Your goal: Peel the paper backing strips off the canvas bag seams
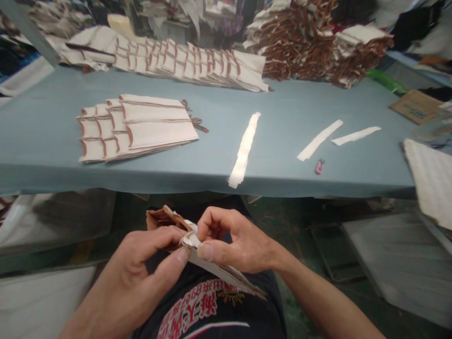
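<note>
In front of my lap I hold a cream fabric piece with brown edging (pixel 226 273), bunched up where my fingers meet. My left hand (pixel 144 268) pinches its folded edge between thumb and forefinger. Close beside it, my right hand (pixel 236 240) is closed on the same edge, thumb and curled fingers together. The brown-edged end pokes out beyond my left fingers, while the other end hangs down to the right over my dark printed apron (pixel 212 310). Part of the piece is hidden behind my hands.
On the blue table (pixel 169 174) lies an overlapping stack of cream pieces (pixel 155 113). Paper-like white strips (pixel 243 150) and a small pink tool (pixel 319 166) are to its right. A long row of pieces (pixel 190 61) and a brown-edged heap (pixel 293 42) line the back.
</note>
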Demonstrator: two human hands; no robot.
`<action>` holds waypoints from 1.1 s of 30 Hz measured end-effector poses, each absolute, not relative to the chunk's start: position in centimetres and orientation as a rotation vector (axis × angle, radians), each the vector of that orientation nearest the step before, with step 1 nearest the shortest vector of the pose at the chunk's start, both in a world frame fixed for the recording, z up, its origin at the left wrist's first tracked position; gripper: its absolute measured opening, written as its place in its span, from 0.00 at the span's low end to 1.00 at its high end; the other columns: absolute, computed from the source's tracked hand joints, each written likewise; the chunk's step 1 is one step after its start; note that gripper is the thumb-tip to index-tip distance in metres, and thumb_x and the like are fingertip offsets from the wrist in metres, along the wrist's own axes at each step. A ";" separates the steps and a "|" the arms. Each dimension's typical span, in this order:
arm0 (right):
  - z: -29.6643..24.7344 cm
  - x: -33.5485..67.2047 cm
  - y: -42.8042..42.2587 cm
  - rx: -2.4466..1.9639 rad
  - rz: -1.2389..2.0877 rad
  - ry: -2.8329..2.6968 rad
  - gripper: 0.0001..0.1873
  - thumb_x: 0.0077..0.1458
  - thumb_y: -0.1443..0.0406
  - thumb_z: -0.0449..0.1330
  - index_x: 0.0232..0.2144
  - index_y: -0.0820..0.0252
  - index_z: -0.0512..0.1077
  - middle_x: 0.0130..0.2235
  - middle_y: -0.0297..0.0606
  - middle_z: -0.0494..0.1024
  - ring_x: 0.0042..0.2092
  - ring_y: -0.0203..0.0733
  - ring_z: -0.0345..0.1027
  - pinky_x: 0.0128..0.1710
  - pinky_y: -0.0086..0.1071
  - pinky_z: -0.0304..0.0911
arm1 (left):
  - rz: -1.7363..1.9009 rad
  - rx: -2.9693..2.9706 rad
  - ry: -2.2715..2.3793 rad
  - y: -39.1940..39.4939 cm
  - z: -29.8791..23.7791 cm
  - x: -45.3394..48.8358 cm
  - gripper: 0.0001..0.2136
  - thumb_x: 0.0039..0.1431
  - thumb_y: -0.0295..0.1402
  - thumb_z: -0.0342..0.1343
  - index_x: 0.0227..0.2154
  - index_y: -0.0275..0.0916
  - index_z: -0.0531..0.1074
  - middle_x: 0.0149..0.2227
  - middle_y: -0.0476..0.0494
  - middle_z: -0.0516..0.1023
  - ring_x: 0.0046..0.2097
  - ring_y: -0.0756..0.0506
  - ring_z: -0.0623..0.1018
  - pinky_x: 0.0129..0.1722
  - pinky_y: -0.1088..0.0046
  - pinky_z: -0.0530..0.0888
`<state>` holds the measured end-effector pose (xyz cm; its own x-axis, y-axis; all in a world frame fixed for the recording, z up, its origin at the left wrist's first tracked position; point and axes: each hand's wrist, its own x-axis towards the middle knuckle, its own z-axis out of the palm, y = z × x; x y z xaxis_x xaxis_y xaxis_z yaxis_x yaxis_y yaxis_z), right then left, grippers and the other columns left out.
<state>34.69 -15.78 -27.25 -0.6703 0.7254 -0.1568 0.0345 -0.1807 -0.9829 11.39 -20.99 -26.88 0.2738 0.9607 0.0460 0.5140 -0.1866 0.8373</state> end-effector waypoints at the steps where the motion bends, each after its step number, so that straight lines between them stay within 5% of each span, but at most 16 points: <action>1: -27.2 34.7 -15.8 -0.902 1.887 -1.613 0.30 0.54 0.42 0.76 0.33 0.58 0.71 0.29 0.28 0.71 0.30 0.34 0.60 0.30 0.29 0.57 | 0.771 1.791 1.330 -21.0 -26.9 11.5 0.14 0.73 0.44 0.58 0.37 0.47 0.86 0.35 0.55 0.90 0.32 0.48 0.86 0.35 0.78 0.76; 11: -27.7 34.7 -15.9 -1.014 1.944 -1.548 0.29 0.59 0.40 0.71 0.32 0.57 0.68 0.26 0.25 0.67 0.27 0.32 0.56 0.26 0.28 0.53 | 0.843 1.655 1.208 -19.7 -25.9 13.2 0.14 0.70 0.38 0.58 0.29 0.46 0.83 0.26 0.58 0.86 0.27 0.49 0.81 0.28 0.80 0.73; 21: -27.5 34.2 -17.2 -1.066 1.474 -1.802 0.14 0.66 0.55 0.63 0.32 0.56 0.67 0.26 0.26 0.69 0.27 0.32 0.59 0.27 0.28 0.53 | 0.803 1.582 1.243 -20.3 -25.7 13.0 0.15 0.71 0.41 0.55 0.33 0.47 0.85 0.35 0.55 0.88 0.36 0.47 0.85 0.40 0.77 0.76; 33: -29.1 32.4 -20.0 -1.162 0.848 -1.904 0.07 0.65 0.63 0.61 0.33 0.55 0.69 0.28 0.31 0.77 0.27 0.35 0.68 0.29 0.29 0.57 | 0.859 1.507 1.302 -20.7 -27.9 13.0 0.13 0.65 0.40 0.59 0.27 0.43 0.83 0.26 0.51 0.84 0.30 0.45 0.80 0.33 0.76 0.76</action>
<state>32.44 -20.03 -29.11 -0.3182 0.9149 0.2483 0.4275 0.3723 -0.8238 12.95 -20.69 -27.95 0.1917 0.9793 -0.0656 0.3243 -0.0001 0.9460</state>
